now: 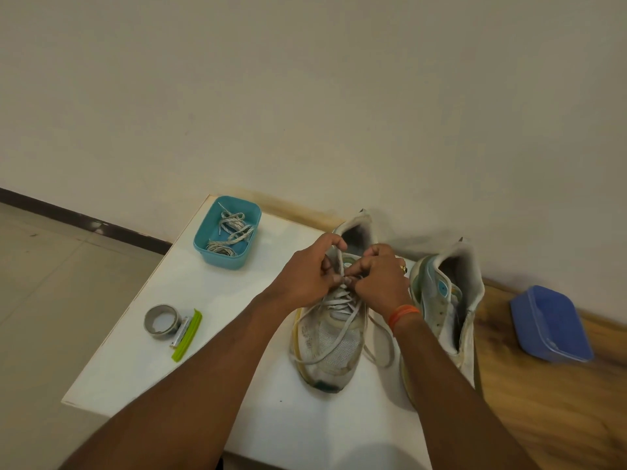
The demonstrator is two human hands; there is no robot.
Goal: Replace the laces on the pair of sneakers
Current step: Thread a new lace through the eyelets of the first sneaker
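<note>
Right, both my hands are up at the top eyelets of the near sneaker (325, 337) — left hand (310, 271) and right hand (381, 276) closed into pinches, knuckle to knuckle, each gripping a strand of the lace (342, 300) just below the tongue. That shoe sits toe toward me on the white counter (142, 361), already criss-crossed most of the way up, with loose lengths trailing off both sides down by the toe. The other sneaker (444, 300) stands just beside it to my right, eyelets bare as far as I can see, so I'd say it hasn't had its turn. Over in the teal tub (203, 244) a tangle of laces (232, 234) lies waiting; I can't tell whether those are the old ones or the fresh ones. By my reckoning I'm on the finishing bit of shoe one — snugging the top crossing or starting the knot; my fingers hide which. Next move wants even tension on both strands, then a clean cross-over without letting the lower rows slacken, and after that the second shoe.
</note>
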